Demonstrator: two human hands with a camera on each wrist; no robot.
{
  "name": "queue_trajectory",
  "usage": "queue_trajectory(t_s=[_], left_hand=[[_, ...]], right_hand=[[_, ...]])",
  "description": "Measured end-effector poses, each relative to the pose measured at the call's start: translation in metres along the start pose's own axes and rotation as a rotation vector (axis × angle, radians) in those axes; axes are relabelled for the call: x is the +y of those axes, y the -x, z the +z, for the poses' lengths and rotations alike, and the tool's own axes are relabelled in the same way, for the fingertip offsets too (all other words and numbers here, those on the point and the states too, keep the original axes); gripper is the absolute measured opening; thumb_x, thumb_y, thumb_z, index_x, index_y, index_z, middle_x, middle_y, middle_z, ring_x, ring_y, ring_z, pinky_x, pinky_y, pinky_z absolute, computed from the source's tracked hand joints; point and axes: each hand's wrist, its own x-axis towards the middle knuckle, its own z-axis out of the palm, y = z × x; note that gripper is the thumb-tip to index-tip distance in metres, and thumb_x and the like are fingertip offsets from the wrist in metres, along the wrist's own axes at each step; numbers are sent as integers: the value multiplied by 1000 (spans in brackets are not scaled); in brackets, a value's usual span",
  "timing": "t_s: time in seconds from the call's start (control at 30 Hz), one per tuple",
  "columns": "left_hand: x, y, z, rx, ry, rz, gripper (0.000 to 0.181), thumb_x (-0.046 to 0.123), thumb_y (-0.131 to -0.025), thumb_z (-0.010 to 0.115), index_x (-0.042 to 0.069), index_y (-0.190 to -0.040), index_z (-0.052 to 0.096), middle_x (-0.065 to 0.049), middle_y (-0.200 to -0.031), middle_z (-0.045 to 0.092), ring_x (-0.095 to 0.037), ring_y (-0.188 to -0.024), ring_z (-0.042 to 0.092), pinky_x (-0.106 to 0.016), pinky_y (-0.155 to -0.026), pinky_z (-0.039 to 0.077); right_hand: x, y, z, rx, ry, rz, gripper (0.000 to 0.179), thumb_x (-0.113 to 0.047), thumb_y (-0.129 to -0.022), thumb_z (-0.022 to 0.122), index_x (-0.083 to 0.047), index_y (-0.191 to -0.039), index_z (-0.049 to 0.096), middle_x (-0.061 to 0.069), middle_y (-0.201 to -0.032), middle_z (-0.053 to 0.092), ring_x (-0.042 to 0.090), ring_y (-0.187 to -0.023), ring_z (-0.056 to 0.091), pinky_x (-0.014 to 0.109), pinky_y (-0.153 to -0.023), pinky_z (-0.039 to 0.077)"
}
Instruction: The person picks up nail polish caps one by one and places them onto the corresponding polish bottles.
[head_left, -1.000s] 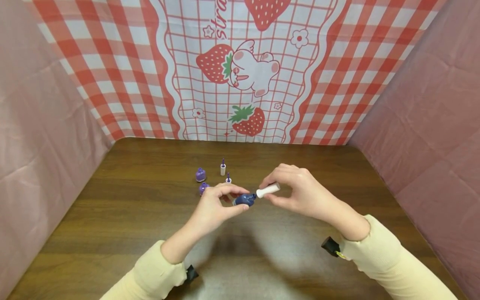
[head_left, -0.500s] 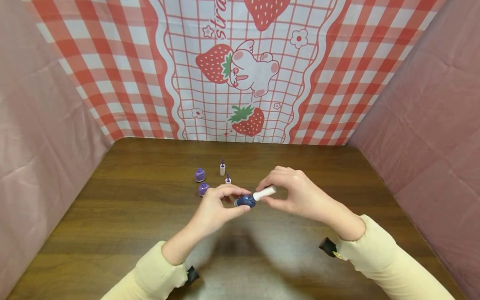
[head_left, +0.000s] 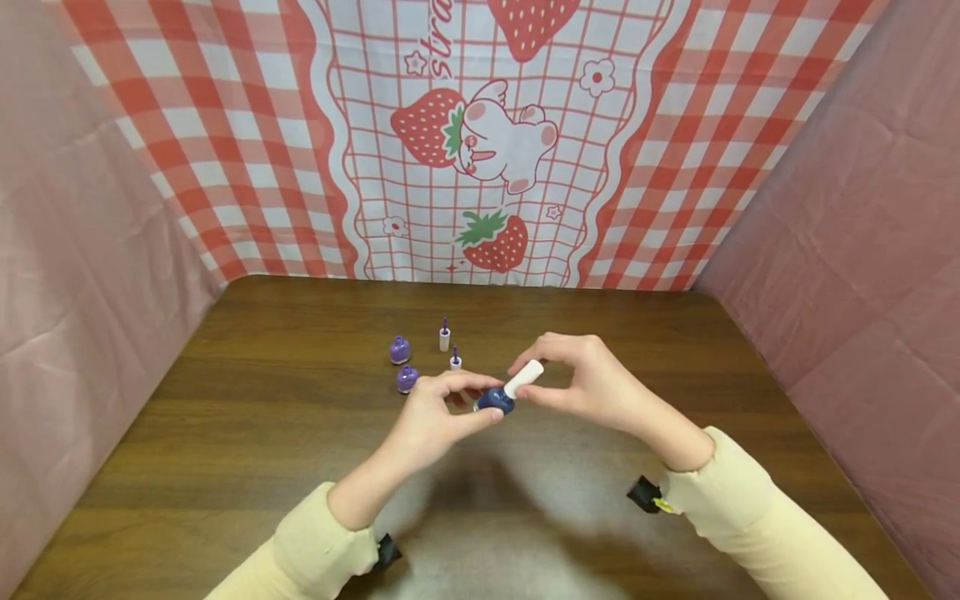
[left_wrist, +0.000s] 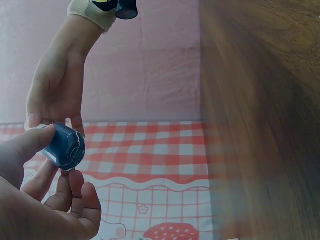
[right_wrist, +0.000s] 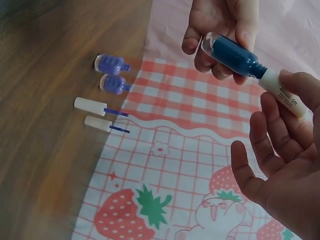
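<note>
Between the thumb and fingers of my left hand (head_left: 427, 421) is a dark blue nail polish bottle (head_left: 495, 402), held tilted above the table. My right hand (head_left: 600, 385) pinches its white cap (head_left: 524, 379) at the bottle's mouth. The right wrist view shows the bottle (right_wrist: 232, 56) with clear glass at its base, and a bit of threaded neck showing beside the cap (right_wrist: 283, 94). The cap's brush is hidden. From the left wrist view, the bottle's base (left_wrist: 74, 152) faces the camera, and the cap is mostly hidden behind it.
Two uncapped purple polish bottles, a farther one (head_left: 400, 351) and a nearer one (head_left: 407, 380), stand left of centre on the wooden table (head_left: 262, 400). Beside them two white brush caps (head_left: 445, 339) stand with purple brushes upward. A strawberry-print cloth (head_left: 487, 167) hangs behind.
The white cap has come closer to the bottle's neck and tilted more upright. My right hand has shifted slightly left, while the left hand moved only a little.
</note>
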Motion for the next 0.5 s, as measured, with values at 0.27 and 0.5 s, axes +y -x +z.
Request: queue_trajectory(t_s=[0.27, 0.5], left_hand=[[0, -3, 1, 2, 22, -30, 29, 16, -76, 79, 11, -104, 72, -3, -91, 71, -13, -76, 60, -26, -68, 49], [-3, -9, 3, 32, 39, -55, 29, 17, -75, 79, 11, -103, 72, -3, -90, 72, -12, -76, 61, -24, -67, 48]], right_hand=[[4, -2, 4, 25, -81, 135, 18, -16, -78, 77, -17, -95, 71, -7, -88, 68, 7, -80, 61, 25, -70, 48], [7, -9, 7, 69, -87, 185, 15, -17, -75, 80, -17, -86, 71, -8, -82, 68, 7, -78, 62, 25, -74, 48]])
